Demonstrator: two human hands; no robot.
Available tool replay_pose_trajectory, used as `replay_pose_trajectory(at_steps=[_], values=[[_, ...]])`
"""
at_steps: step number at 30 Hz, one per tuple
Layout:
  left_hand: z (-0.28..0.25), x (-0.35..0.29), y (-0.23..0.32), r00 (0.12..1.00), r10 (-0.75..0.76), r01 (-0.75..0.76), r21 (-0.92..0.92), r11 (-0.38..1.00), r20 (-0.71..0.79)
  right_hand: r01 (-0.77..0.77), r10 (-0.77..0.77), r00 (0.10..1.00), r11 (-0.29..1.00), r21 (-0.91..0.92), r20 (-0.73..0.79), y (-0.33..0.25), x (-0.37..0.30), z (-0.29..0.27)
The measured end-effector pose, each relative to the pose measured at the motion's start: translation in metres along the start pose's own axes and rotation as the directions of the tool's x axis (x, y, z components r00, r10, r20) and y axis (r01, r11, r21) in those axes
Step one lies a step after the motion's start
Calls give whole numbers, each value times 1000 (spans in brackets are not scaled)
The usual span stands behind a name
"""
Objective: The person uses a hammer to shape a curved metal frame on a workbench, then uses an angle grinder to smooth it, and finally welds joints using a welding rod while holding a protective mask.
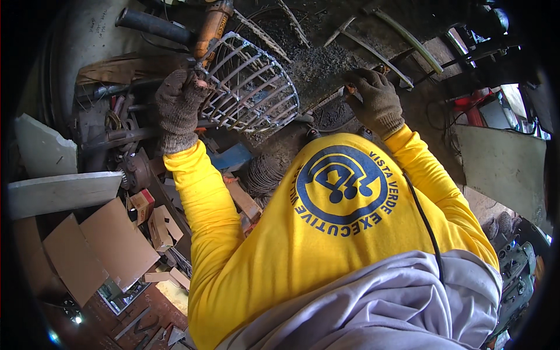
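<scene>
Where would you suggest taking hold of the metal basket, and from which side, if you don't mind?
I'd grip the curved rim of the basket, coming from the right with the right hand: the left hand is at the opposite edge, that rim looks unobstructed, and the gaps between bars seem wide enough to reach through.

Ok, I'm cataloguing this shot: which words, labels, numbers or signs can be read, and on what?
Yellow shirt: dark curved lettering around a circular emblem; readable, but not copied here.
Orange tool, top: dark lettering on its casing; not copied here.
Pale surface, upper left: dark handwriting, too small to read.
Red-and-brown box, left: print too small to read.
</scene>
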State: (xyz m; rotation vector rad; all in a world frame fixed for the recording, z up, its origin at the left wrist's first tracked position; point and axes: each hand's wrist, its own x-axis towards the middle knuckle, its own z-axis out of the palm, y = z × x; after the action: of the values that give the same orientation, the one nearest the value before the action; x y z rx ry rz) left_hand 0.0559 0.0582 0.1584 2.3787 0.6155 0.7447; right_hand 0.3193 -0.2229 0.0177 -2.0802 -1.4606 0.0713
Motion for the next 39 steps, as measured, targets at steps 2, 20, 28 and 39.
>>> replay_pose_trajectory(at_steps=[2, 20, 28, 39], values=[[0, 0, 1, 1000, -20, 20, -16, 1000, 8, -1, 1, 1000, 1000, 6, -3, 0, 0, 0], [3, 2, 1, 1000, -9, 8, -31, 999, -20, -3, 3, 1000, 1000, 26, 5, -1, 1, -1], [1, 0, -12, 1000, -20, 20, -51, 999, -2, -7, 7, 1000, 999, 47, 6, 0, 2, -1], [2, -2, -8, 997, -72, 71, -131, 989, -6, -21, 21, 1000, 999, 32, 11, -2, 2, -1]])
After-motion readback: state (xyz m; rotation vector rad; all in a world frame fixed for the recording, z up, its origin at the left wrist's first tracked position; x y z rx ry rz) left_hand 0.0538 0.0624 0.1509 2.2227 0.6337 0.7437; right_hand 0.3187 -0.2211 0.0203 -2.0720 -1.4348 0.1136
